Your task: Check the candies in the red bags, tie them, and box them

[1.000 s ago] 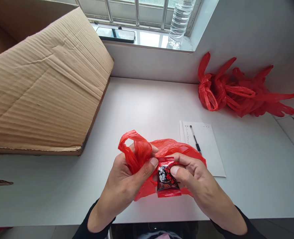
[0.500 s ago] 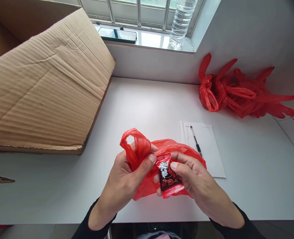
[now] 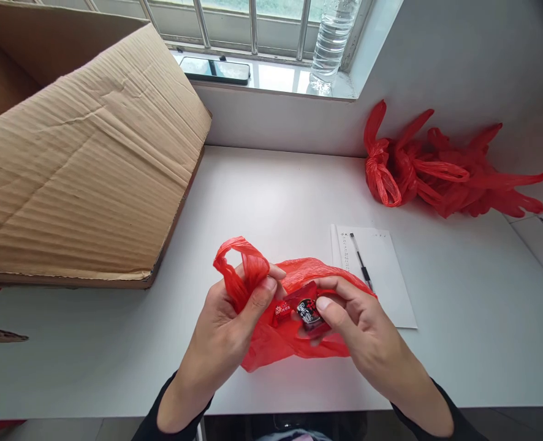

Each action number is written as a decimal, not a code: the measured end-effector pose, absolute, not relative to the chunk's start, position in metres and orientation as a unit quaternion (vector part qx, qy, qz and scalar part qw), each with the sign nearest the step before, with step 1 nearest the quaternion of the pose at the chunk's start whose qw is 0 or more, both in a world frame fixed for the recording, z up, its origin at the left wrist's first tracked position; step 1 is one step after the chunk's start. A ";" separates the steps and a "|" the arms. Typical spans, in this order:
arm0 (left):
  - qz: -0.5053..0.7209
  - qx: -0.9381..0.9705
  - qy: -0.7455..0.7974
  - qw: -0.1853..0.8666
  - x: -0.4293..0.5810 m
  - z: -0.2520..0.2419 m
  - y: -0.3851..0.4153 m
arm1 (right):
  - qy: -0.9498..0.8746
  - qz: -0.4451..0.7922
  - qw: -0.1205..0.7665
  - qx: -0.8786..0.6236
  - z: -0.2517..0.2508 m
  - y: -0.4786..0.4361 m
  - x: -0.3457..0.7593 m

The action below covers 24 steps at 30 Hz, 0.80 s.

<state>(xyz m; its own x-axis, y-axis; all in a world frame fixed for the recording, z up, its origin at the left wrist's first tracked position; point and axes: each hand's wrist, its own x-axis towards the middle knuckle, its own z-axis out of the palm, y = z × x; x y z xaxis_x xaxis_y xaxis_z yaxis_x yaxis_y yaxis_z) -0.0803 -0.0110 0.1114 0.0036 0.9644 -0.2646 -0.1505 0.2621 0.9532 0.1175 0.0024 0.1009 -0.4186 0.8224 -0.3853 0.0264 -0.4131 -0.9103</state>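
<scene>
My left hand [image 3: 228, 327] pinches the handle and rim of a thin red plastic bag [image 3: 271, 343] just above the white table [image 3: 271, 202]. My right hand [image 3: 354, 324] pinches a small red and black candy packet [image 3: 304, 308] between thumb and fingers, right at the bag's mouth. The packet is tilted and its left end lies against the red film; whether it is partly inside the bag is unclear. Both hands are closed in pinches. Dark sleeves cover both wrists.
A large cardboard box [image 3: 83, 159] with a folded flap fills the left side. A pile of red bags [image 3: 437, 168] lies at the back right against the wall. A sheet of paper [image 3: 382, 275] with a pen [image 3: 360, 258] sits right of my hands. A phone [image 3: 214, 69] and a water bottle [image 3: 330, 40] rest on the windowsill.
The candy packet has turned from upright to lying tilted and has moved up to the bag's mouth. My left hand has kept its hold on the bag's handle.
</scene>
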 end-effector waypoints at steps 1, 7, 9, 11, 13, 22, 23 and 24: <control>0.471 0.384 0.533 0.589 -0.081 0.113 -0.013 | -0.521 0.638 0.281 -0.492 0.099 0.001 0.117; 0.506 0.388 0.517 0.571 -0.083 0.124 -0.025 | -0.757 0.343 0.113 -0.545 0.080 -0.004 0.117; 0.515 0.399 0.512 0.560 -0.083 0.127 -0.029 | -0.787 0.328 0.095 -0.514 0.082 -0.007 0.121; 0.526 0.419 0.503 0.543 -0.083 0.130 -0.030 | -0.816 0.304 0.117 -0.478 0.091 -0.011 0.130; 0.532 0.434 0.482 0.545 -0.084 0.133 -0.030 | -0.855 0.242 0.146 -0.435 0.102 -0.015 0.143; 0.539 0.446 0.406 0.588 -0.085 0.139 -0.023 | -0.869 0.082 0.031 -0.488 0.092 -0.020 0.198; 0.539 0.445 0.411 0.585 -0.085 0.138 -0.023 | -0.866 0.087 0.020 -0.491 0.087 -0.018 0.199; 0.540 0.448 0.409 0.583 -0.085 0.138 -0.023 | -0.865 0.088 0.017 -0.493 0.084 -0.016 0.199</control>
